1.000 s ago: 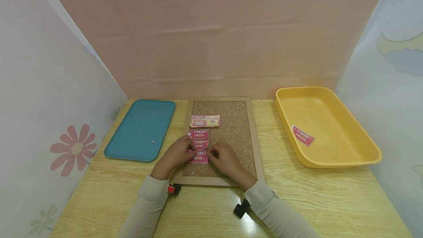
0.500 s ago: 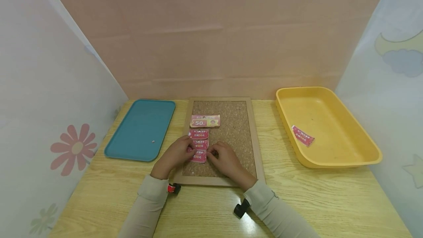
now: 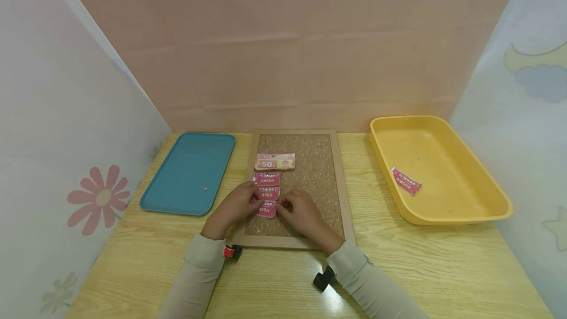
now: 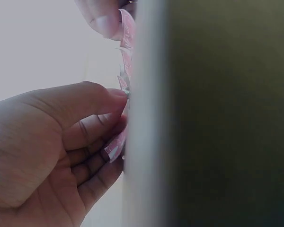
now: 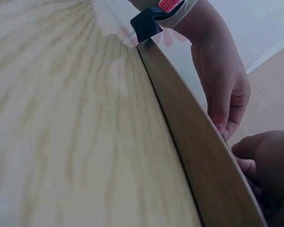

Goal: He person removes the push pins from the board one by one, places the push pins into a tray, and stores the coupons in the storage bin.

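Observation:
Pink paper coupons are stacked down the left side of a wood-framed corkboard (image 3: 314, 186). At the top is a wider pink-and-yellow coupon (image 3: 274, 161); three smaller ones lie below it. My left hand (image 3: 235, 208) covers the left end of the lowest coupon (image 3: 267, 210), thumb and forefinger curled on it. In the left wrist view, a tiny shiny piece shows at the thumb tip (image 4: 117, 93), too small to make out. My right hand (image 3: 305, 218) pinches that coupon's right edge between thumb and forefinger. Its left end is hidden under the left hand.
Left of the board lies a teal tray (image 3: 190, 166) bearing one tiny shiny pin-like piece (image 3: 205, 189). A yellow basin (image 3: 443, 171) stands to the right, with one pink coupon (image 3: 406, 181) inside. Walls of cloth close off the back and sides.
The lowest coupon has slid slightly left and up beneath my left hand. Both hands have stayed almost in place, still at its two ends.

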Demonstrator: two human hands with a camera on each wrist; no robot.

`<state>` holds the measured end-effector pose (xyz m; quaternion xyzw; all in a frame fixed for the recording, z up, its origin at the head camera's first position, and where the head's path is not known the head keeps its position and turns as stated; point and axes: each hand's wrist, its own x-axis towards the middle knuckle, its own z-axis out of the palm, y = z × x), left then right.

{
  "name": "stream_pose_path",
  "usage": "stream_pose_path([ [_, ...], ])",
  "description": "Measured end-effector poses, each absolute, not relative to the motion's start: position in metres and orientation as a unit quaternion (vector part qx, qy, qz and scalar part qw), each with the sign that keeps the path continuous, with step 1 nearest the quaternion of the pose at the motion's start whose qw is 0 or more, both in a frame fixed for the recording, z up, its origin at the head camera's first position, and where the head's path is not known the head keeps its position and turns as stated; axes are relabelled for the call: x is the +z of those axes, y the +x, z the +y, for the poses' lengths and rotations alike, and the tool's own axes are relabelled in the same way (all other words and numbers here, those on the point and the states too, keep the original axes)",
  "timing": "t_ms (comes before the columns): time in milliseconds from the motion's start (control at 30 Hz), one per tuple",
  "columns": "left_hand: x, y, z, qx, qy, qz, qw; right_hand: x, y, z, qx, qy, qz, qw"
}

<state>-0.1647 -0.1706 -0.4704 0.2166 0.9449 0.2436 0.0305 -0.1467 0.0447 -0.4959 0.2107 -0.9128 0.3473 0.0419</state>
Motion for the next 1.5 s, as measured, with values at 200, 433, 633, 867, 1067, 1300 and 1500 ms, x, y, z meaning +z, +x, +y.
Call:
stream_pose_path([
  [200,-0.467,-0.163,-0.171,0.252,0.226,0.941,0.028,-0.497,-0.148,0.044,0.347,0.213,-0.913,0.037],
  [433,-0.463,-0.163,-0.173,0.275,0.218,0.935,0.044,-0.496,-0.148,0.044,0.351,0.215,-0.910,0.038],
  [633,-0.463,-0.164,-0.174,0.289,0.219,0.931,0.048,-0.493,-0.147,0.044,0.361,0.211,-0.907,0.039],
  [867,-0.461,-0.166,-0.173,0.290,0.212,0.932,0.050,-0.490,-0.146,0.046,0.373,0.210,-0.903,0.044],
  [1067,-0.459,-0.166,-0.174,0.309,0.194,0.929,0.057,-0.490,-0.145,0.048,0.385,0.203,-0.900,0.039],
  [1300,-0.452,-0.163,-0.178,0.340,0.175,0.923,0.046,-0.485,-0.147,0.054,0.402,0.171,-0.899,0.015],
  [1500,-0.445,-0.160,-0.186,0.365,0.171,0.915,0.035,-0.481,-0.151,0.064,0.417,0.160,-0.894,0.011],
])
